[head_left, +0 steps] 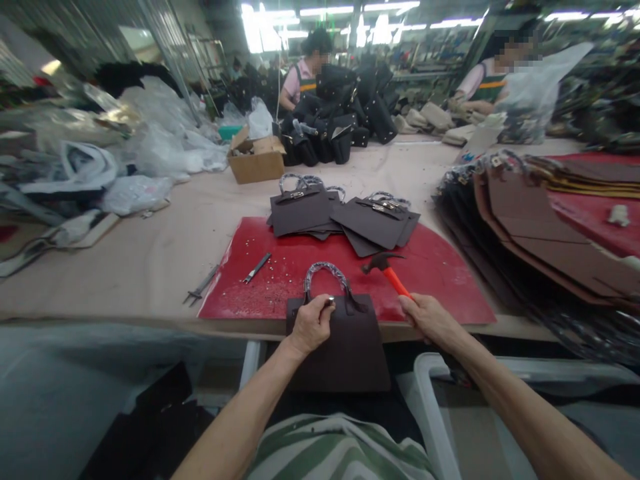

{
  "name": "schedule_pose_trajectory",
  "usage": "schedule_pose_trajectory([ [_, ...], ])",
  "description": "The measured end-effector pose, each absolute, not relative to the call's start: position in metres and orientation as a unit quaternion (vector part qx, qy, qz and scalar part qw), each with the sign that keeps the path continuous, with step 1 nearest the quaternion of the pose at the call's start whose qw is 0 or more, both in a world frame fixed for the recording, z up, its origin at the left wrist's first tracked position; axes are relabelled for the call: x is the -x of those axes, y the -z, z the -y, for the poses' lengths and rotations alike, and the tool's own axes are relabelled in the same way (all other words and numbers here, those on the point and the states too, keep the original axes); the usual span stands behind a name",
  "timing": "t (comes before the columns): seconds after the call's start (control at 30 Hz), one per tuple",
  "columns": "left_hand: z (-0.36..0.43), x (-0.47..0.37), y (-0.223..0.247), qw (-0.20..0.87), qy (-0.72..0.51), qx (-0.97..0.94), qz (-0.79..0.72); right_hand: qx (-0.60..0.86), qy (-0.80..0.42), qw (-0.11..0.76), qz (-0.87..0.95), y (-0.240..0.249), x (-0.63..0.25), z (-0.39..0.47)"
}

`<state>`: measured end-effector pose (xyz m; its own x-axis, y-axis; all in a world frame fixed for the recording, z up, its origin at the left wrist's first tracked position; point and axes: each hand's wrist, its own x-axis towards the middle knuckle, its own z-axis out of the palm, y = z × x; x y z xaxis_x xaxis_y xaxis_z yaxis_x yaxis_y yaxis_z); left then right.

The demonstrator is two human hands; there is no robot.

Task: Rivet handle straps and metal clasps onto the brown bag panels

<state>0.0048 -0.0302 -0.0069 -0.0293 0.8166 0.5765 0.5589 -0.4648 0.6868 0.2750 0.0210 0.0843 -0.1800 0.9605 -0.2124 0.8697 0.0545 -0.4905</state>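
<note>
A pale table (165,267) stretches across the scene, with two co-workers on its far side, one beyond a heap of black bags (340,107) and the other farther right. A red mat (440,287) covers the near middle of the table. To its right lies a broad stack of brown panels (525,213), and clear plastic wrapping (155,127) is bunched at the far left. A cardboard box (257,167) sits open just beside the bags.

The dark brown bag panel (350,353) is directly before the person, its top on the mat's near edge and the rest hanging over toward the lap. Two smaller piles of similar panels, a left pile (303,212) and a right pile (383,223), rest at the mat's far edge, with metal fittings on top. The panel's curved handle (327,268) (wrapped in clear plastic) reaches up over the mat.

The right hand (427,317) has its fingers closed round the orange grip of a hammer (390,272), whose head is up and to the left. The left hand (311,323), over the panel's upper part, pinches a small shiny metal piece (331,301) between its fingers. A fork-ended tool (257,268) lies left of the handle, near scattered tiny studs (273,270).
</note>
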Motion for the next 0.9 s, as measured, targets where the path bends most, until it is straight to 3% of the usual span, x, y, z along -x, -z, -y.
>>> schedule_pose_trajectory([
  [0.17, 0.031, -0.004, 0.003, 0.133, -0.504, -0.682, -0.513, 0.645, -0.16, 0.113, 0.738, -0.07, -0.264, -0.035],
  [0.33, 0.033, -0.006, 0.005, 0.155, -0.493, -0.675, -0.527, 0.476, -0.104, 0.203, 0.849, -0.054, -0.215, -0.012],
  [0.53, 0.03, -0.006, -0.014, 0.273, -0.59, -0.501, -0.57, 0.474, -0.101, 0.159, 0.86, -0.026, -0.179, 0.005],
  [0.63, 0.014, 0.016, -0.034, 0.258, -0.637, -0.408, -0.601, 0.47, -0.108, 0.163, 0.861, -0.024, -0.181, 0.004],
  [0.7, 0.0, 0.04, -0.043, 0.179, -0.575, -0.442, -0.665, 0.469, -0.113, 0.172, 0.859, -0.024, -0.184, 0.002],
  [0.8, -0.019, 0.075, -0.043, 0.052, -0.374, -0.512, -0.771, 0.477, -0.12, 0.181, 0.851, -0.024, -0.184, 0.001],
  [0.9, -0.032, 0.091, -0.032, -0.006, -0.23, -0.568, -0.79, 0.483, -0.127, 0.187, 0.846, -0.023, -0.184, -0.001],
])
